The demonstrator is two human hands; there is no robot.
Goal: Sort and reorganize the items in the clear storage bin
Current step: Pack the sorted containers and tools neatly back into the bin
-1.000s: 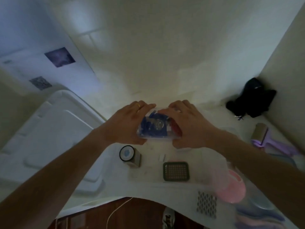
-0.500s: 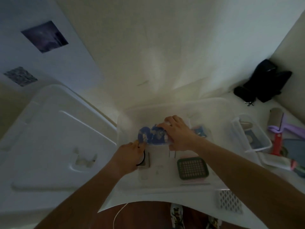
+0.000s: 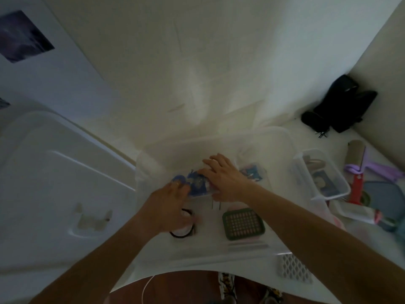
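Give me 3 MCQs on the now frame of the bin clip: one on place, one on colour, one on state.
1. Where does the dark green grid tray lie?
A. inside the clear storage bin
B. on the white lid
C. beside the black pouch

2. What colour are most of the contents of the small clear box?
A. yellow
B. blue
C. orange

3. What is the right hand doing?
A. hanging idle
B. resting on the small clear box
C. gripping the lint roller

Answers:
1. A: the tray lies on the bin floor, toward its near wall.
2. B: blue shows through the box.
3. B: the fingers lie over the box's top, while the left hand touches its other end.
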